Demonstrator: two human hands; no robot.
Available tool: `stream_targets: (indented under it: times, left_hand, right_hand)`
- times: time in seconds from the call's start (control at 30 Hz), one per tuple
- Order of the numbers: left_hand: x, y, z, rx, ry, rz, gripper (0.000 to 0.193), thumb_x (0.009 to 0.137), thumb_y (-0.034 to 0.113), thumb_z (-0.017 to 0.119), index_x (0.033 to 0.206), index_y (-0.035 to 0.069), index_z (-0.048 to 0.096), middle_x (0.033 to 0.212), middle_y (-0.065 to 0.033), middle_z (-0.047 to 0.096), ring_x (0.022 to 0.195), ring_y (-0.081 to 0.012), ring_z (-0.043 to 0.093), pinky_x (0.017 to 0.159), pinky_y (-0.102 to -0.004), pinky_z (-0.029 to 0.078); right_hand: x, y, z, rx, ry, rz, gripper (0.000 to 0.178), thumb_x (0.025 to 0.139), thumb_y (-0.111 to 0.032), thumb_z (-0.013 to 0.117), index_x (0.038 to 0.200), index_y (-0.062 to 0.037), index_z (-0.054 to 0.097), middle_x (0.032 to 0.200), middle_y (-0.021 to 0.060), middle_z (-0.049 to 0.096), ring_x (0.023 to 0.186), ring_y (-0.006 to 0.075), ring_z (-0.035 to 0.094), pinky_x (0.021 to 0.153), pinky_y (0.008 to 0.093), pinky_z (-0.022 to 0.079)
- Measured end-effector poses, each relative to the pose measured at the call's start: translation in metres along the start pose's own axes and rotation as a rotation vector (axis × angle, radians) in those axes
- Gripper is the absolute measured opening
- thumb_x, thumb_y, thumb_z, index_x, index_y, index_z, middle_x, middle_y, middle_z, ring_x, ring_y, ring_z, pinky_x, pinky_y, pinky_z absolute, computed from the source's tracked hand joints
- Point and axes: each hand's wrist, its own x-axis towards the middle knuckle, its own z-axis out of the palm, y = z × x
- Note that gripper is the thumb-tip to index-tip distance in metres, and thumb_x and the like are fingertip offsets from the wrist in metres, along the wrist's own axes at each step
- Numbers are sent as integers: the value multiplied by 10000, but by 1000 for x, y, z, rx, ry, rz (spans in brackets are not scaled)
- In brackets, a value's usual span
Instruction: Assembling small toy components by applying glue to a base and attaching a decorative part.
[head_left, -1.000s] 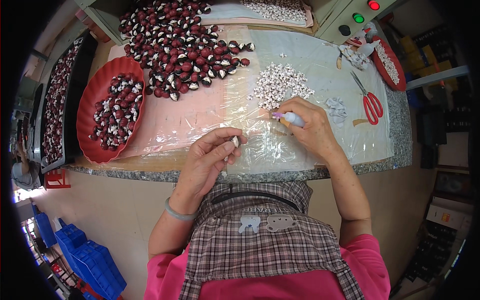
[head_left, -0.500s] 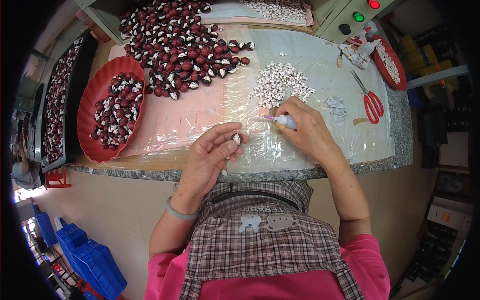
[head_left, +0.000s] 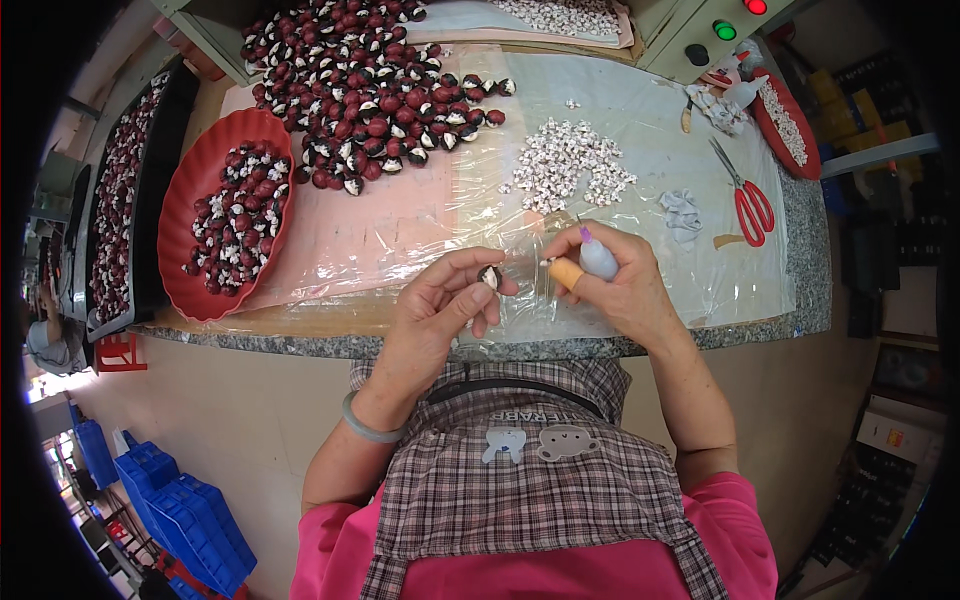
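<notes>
In my left hand (head_left: 445, 305), thumb and fingers pinch a small round dark-red and black piece (head_left: 489, 276) with a white face. My right hand (head_left: 625, 285) holds a small squeeze bottle (head_left: 598, 260) with a purple tip pointing up and away. An orange finger cot (head_left: 566, 272) covers one digit of that hand. At its fingertips is a tiny pale bit, too small to name. Just beyond lies a pile of small white pieces with dark specks (head_left: 565, 160). A large heap of red, black and white round pieces (head_left: 370, 105) spreads at the far left.
A red scalloped bowl (head_left: 172, 250) of pieces stands left, beside a long black tray (head_left: 155, 200). Red-handled scissors (head_left: 752, 212), a crumpled white scrap (head_left: 680, 215) and a red dish (head_left: 815, 165) lie right. The granite table edge (head_left: 560, 347) runs in front of me.
My right hand has drawn back from the white pile toward me, and its bottle has turned from pointing left to pointing up. My left hand has shifted slightly right with its piece.
</notes>
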Motion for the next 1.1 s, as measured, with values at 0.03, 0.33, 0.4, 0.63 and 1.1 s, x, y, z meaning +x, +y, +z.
stream_targets:
  times: [0.03,0.33,0.4,0.63,1.1]
  left_hand:
    - [-1,1,4,15,11,10,303,936,68,549,1233,15,532,1000,-92,654,743,-79,556,624,-202,455]
    - [-5,-2,10,177,-3,7,294,947,64,527,1235,6,532,924,-42,627,735,-62,539,601,-184,449]
    - [-5,-3,10,167,-10,13,286,950,62,519,1230,5,537,921,-37,623,725,-58,530,599,-181,445]
    - [-6,-4,12,230,1,23,281,951,84,527,1220,4,545,882,-24,617,709,-54,517,594,-183,440]
    - [-8,-4,13,728,15,240,255,880,47,583,1131,0,589,868,-111,645,681,-190,615,604,-298,490]
  right_hand:
    - [-2,1,3,54,-30,-18,143,808,36,627,950,16,636,854,37,614,689,79,590,577,208,490]
    - [-11,3,20,38,9,-59,257,718,63,625,963,-3,666,890,66,674,755,99,620,653,238,525]
    - [-12,3,20,6,-10,-56,263,710,70,625,958,-3,668,889,67,675,748,98,620,646,240,528]
    - [-13,4,19,96,-8,-15,231,718,41,620,940,-9,665,825,52,668,693,83,602,563,225,497]
    - [-12,5,19,68,-38,70,160,759,-3,657,914,-24,624,748,38,635,628,86,597,550,232,490]
